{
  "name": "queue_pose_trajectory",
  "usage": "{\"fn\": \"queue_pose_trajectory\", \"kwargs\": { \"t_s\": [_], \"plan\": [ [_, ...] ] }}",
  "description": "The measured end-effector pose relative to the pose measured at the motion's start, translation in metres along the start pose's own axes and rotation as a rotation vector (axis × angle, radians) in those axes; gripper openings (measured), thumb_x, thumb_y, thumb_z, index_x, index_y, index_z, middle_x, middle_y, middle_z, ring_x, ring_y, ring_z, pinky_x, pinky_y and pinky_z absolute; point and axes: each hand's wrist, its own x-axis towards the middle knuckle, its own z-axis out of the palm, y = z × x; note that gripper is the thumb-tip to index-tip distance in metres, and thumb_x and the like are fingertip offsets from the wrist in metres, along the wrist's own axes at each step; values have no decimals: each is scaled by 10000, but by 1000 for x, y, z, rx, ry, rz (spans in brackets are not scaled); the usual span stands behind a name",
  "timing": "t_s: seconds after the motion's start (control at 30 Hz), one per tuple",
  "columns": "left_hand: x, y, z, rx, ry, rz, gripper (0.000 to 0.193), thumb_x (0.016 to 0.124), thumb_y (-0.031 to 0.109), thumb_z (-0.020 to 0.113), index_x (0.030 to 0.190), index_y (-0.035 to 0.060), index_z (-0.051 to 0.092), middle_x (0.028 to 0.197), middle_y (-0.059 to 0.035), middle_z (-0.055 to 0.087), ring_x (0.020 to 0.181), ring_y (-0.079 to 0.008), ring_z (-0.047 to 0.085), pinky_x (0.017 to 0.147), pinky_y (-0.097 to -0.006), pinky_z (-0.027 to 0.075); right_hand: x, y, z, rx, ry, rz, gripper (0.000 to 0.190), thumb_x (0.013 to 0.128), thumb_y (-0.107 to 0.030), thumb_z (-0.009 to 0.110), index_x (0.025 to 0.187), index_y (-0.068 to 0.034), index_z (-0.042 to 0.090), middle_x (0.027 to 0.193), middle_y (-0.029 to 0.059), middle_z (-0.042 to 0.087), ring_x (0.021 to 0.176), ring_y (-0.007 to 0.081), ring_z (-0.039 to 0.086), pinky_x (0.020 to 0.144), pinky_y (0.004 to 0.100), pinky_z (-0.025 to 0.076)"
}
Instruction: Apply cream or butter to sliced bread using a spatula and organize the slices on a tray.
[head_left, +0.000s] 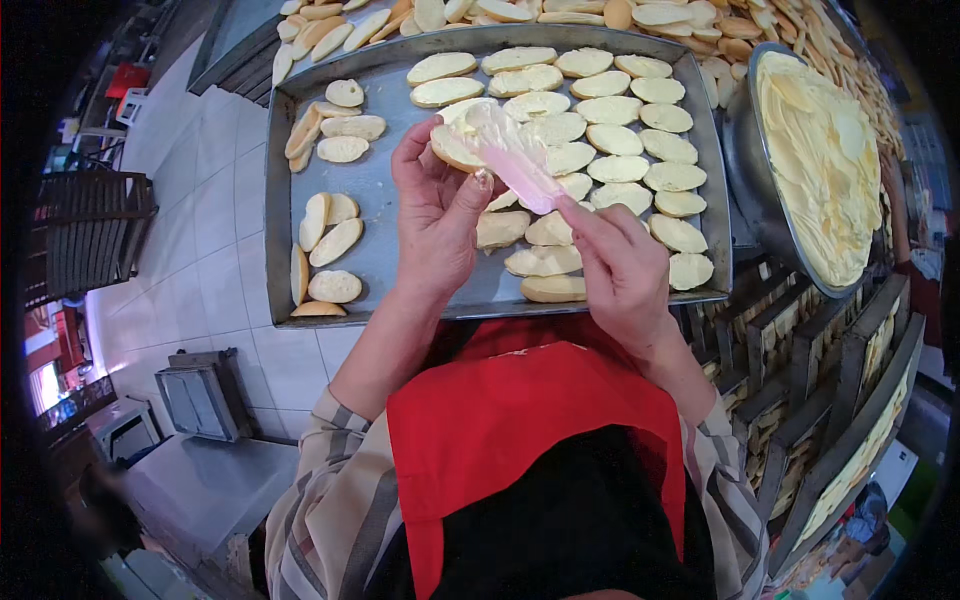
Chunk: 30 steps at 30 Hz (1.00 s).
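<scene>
My left hand (442, 202) holds up an oval slice of bread (454, 150) above a metal baking tray (405, 247). In my right hand (619, 262) is a pink spatula (517, 172), its blade smeared with pale cream and lying against the slice. Rows of cream-topped slices (616, 169) cover the right and middle of the tray. Along its left side lie several loose slices (336, 241), some overlapping or on edge. The spatula blade and my left hand hide part of the slices beneath them.
A metal bowl (780, 202) heaped with pale yellow cream (821, 157) stands right of the tray. Beyond the far rim lies a large pile of bread slices (525, 11). Stacked trays of slices (810, 420) stand at the lower right. A metal table (210, 480) is at lower left.
</scene>
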Motion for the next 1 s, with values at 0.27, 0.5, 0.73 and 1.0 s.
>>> {"fn": "queue_pose_trajectory", "kwargs": {
  "t_s": [0.27, 0.5, 0.73, 1.0],
  "plan": [
    [-12, 15, -40, 336, 45, 5, 472, 765, -65, 534, 1171, 47, 321, 1031, -73, 489, 954, -141, 485, 782, -255, 427, -22, 32, -7, 172, 8, 353, 247, 797, 0, 509, 1032, -19, 583, 762, 75, 580, 633, 129, 527, 598, 243, 427],
    [-52, 25, -73, 684, -144, -556, 385, 731, -64, 554, 1077, 2, 399, 936, -64, 537, 859, -112, 533, 753, -241, 440, -34, 26, -33, 582, 23, 738, 254, 855, -37, 487, 1100, -11, 548, 761, -29, 491, 681, 29, 413, 598, 141, 334],
    [-33, 27, -67, 1298, -332, -579, 376, 672, 18, 666, 1001, 28, 486, 877, -59, 564, 736, -115, 553, 644, -256, 463, -38, 27, -36, 588, 46, 653, 275, 850, -38, 500, 1121, -6, 535, 765, -29, 508, 668, 19, 409, 571, 135, 310],
    [19, 16, -108, 1527, -60, -354, 360, 665, 233, 686, 927, 41, 530, 815, -124, 601, 725, -268, 585, 629, -362, 456, -42, 30, -43, 584, 87, 654, 279, 851, -32, 489, 1125, 9, 522, 737, -13, 514, 570, 4, 364, 492, 125, 271]
  ]
}}
